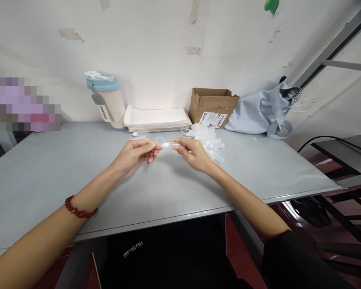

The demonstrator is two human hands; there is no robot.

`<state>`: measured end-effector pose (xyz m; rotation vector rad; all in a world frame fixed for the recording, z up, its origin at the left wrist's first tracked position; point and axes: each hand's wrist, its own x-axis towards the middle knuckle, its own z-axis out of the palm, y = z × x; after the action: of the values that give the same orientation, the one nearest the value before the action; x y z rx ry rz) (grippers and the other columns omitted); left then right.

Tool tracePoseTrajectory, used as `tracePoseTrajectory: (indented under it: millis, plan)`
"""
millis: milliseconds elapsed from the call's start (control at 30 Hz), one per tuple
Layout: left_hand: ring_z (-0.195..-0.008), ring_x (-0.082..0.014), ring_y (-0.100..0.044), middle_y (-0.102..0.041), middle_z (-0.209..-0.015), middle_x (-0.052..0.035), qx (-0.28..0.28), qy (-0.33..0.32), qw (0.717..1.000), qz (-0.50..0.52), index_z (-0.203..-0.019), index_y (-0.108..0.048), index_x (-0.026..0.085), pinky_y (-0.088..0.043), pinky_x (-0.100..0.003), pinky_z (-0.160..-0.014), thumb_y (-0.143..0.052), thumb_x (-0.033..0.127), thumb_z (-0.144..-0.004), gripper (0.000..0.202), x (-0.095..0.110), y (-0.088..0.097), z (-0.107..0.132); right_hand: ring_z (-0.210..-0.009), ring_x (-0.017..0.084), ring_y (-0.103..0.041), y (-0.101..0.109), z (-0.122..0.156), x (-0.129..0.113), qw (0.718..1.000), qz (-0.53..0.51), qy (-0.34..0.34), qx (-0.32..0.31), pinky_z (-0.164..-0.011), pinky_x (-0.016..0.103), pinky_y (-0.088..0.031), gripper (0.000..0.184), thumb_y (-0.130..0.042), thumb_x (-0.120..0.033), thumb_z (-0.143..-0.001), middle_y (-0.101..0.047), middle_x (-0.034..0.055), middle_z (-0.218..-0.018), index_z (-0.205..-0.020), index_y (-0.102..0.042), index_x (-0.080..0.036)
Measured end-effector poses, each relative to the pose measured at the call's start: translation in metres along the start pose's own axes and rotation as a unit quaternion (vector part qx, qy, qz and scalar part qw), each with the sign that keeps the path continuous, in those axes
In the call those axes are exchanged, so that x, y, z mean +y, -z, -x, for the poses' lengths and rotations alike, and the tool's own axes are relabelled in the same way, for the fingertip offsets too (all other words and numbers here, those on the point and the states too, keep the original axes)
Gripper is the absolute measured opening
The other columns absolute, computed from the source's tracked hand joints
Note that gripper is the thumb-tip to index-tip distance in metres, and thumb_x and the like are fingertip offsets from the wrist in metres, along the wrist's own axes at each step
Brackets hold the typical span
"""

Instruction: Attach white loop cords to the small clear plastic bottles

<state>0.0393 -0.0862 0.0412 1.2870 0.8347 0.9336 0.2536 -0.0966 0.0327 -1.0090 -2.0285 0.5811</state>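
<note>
Between my hands, above the table, is a small clear plastic tube (173, 145) with a white cap end and a thin white loop (160, 139). My right hand (195, 153) grips the clear body between thumb and fingers. At the other end, my left hand (138, 155) pinches the loop near the white tip, its other fingers curled loosely. Beyond my right hand lies a pile of similar clear and white tubes (203, 134), partly hidden by that hand. One or more like them (140, 135) lie behind my left hand.
A stack of white packets (158, 119) stands against the wall, with a cream and blue tumbler (108, 104) to its left. To its right are an open cardboard box (212, 106) and a light blue cloth bag (252, 110). The grey table's (168, 192) front edge runs close to me.
</note>
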Motion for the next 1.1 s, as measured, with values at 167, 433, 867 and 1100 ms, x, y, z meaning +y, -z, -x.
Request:
tracePoseTrajectory:
  millis: [167, 433, 867, 1100]
  plan:
    - [-0.055, -0.0112, -0.051, -0.062, -0.067, -0.0031, 0.023, -0.048, 0.988, -0.146, -0.072, -0.070, 0.015, -0.043, -0.025, -0.059, -0.058, 0.032, -0.083, 0.023, 0.004, -0.002, 0.001, -0.067, 0.012, -0.051, 0.003, -0.001, -0.004, 0.999, 0.021, 0.001, -0.030, -0.064, 0.024, -0.038, 0.030, -0.044, -0.034, -0.095, -0.063, 0.0033, -0.078, -0.101, -0.065, -0.014]
    - [-0.055, -0.0120, -0.050, -0.057, -0.056, -0.0011, -0.016, -0.046, 0.946, -0.321, -0.067, -0.066, 0.016, -0.037, -0.024, -0.055, -0.058, 0.042, -0.083, 0.031, 0.007, -0.001, 0.002, -0.065, 0.012, -0.050, 0.001, -0.001, -0.002, 0.994, 0.072, -0.024, -0.074, -0.063, 0.024, -0.036, 0.027, -0.047, -0.034, -0.094, -0.063, 0.0028, -0.077, -0.101, -0.064, -0.014]
    - [-0.055, -0.0132, -0.052, -0.064, -0.063, -0.0037, 0.104, 0.080, 0.919, -0.372, -0.063, -0.067, 0.016, -0.038, -0.025, -0.054, -0.064, 0.037, -0.073, 0.023, 0.015, 0.041, -0.011, -0.075, 0.015, -0.056, 0.018, -0.003, 0.013, 0.948, 0.268, -0.109, -0.129, -0.063, 0.026, -0.034, 0.025, -0.059, -0.029, -0.089, -0.064, 0.0093, -0.103, -0.109, -0.059, -0.014]
    - [-0.052, -0.0157, -0.056, -0.067, -0.059, -0.0051, 0.098, 0.115, 0.889, -0.433, -0.056, -0.065, 0.017, -0.040, -0.026, -0.054, -0.063, 0.033, -0.069, 0.021, 0.005, 0.048, -0.018, -0.080, 0.018, -0.058, 0.026, -0.005, 0.014, 0.935, 0.303, -0.125, -0.131, -0.063, 0.027, -0.034, 0.021, -0.061, -0.028, -0.086, -0.067, 0.0087, -0.098, -0.101, -0.062, -0.014]
